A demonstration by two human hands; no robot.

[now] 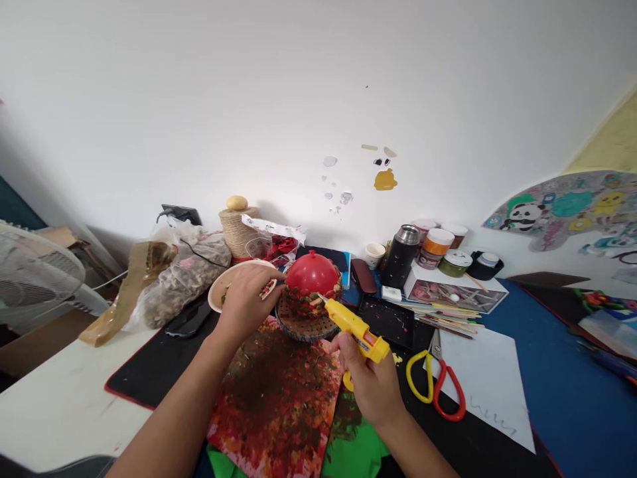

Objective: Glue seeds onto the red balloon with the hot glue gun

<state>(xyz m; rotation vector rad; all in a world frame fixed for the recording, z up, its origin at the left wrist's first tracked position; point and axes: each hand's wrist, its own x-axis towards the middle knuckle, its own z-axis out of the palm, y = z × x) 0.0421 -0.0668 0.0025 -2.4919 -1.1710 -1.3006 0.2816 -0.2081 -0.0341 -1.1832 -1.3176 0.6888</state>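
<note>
My right hand (371, 385) is closed around a yellow hot glue gun (355, 326), its nozzle pointing up and left at the side of a red balloon (313, 273). Small brown, red and green pieces cover the lower part of the balloon, which sits upright in a shallow woven basket (306, 326). At the balloon's left side, the curled fingers of my left hand (251, 299) press against its edge; the fingertips are partly hidden. A pale bowl (219, 287) with small bits inside lies beneath and behind that hand.
Under the basket lies a paint-stained red sheet (273, 398). Scissors (438, 378), white paper (482, 385) and a black tray (387, 322) are at the right. Behind stand a black thermos (401, 257), paint jars (435, 247) and a twine spool (239, 232). A plastic bag (184, 272) sits left.
</note>
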